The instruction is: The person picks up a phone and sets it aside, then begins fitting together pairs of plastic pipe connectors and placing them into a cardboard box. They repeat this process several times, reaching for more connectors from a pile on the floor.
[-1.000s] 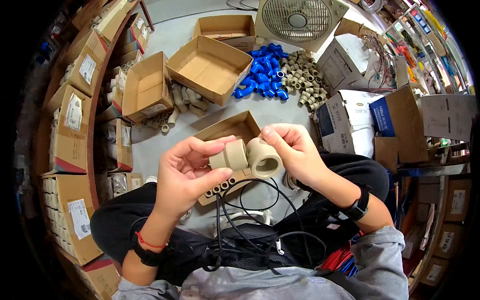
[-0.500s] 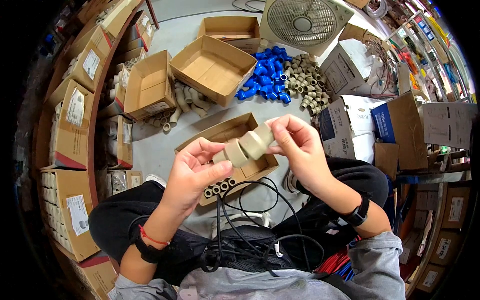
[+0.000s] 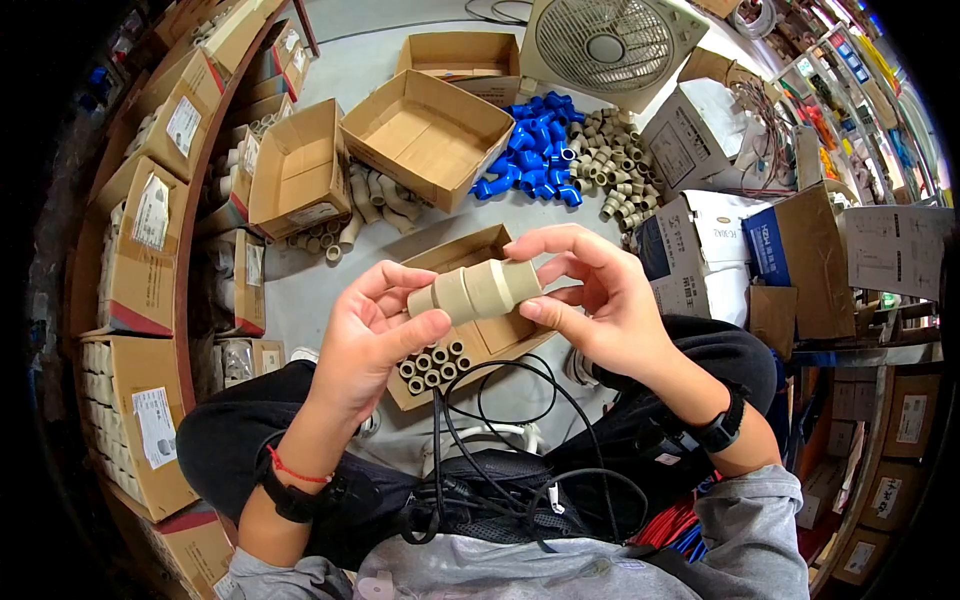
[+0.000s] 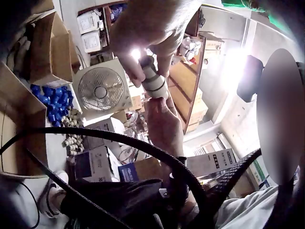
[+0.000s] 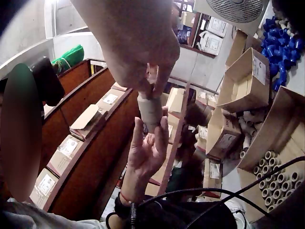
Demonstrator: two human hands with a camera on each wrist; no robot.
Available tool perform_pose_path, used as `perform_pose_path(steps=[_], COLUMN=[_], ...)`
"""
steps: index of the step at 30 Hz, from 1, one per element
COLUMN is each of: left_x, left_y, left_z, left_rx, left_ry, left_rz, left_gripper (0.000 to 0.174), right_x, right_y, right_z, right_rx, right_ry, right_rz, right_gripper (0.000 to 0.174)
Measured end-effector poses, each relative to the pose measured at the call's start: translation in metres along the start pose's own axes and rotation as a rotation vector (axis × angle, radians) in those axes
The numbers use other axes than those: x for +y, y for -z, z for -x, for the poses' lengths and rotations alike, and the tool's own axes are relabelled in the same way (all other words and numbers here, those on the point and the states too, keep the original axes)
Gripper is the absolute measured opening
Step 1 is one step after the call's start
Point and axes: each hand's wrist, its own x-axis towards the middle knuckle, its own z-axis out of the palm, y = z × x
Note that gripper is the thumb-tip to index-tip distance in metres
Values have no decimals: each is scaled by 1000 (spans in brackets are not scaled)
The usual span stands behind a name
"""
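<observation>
Two beige stepped pipe fittings stand end to end in one line between my hands, their wide ends meeting, above an open cardboard box (image 3: 475, 252). My left hand (image 3: 365, 335) pinches the left fitting (image 3: 422, 300) between thumb and fingers. The right fitting (image 3: 515, 284) is gripped at its narrow end by my right hand (image 3: 605, 300), thumb below and fingers above. From the right wrist, the joined pair (image 5: 150, 112) shows upright between both hands. Inside the box, short beige fittings (image 3: 432, 377) stand on end in rows, open ends up.
Beyond the box lie a heap of blue fittings (image 3: 540, 145) and a heap of beige ones (image 3: 620, 160). A box fan (image 3: 610, 50) stands behind them. More open cartons (image 3: 425, 140) are on the floor, and shelves of boxes (image 3: 150, 240) line the left. Black cables (image 3: 560, 370) cross my lap.
The right fitting has turned from showing its hollow end to lying in line with the left one. My right hand has shifted to its outer end; more of the rows in the box shows.
</observation>
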Motion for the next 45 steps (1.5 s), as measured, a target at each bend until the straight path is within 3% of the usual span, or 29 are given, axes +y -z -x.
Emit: perform_pose_path(steps=[3,18,30,45], left_x=[0,5,9,8], left_y=[0,-3,-5,0], left_z=[1,6,6,7], left_rx=[-16,-112,-101,-140], left_ry=[-54,-118,-120,-174], left_rz=[-59,-227,-214,-303], left_gripper=[32,40,43,42], right_x=[2,5,-1,0], right_y=[-2,1,5,7], right_z=[-1,0,-3,4], right_rx=[7,26,-40,-107], right_ry=[160,116,252,127], right_rz=[140,174,212,193], right_gripper=[28,28,27,34])
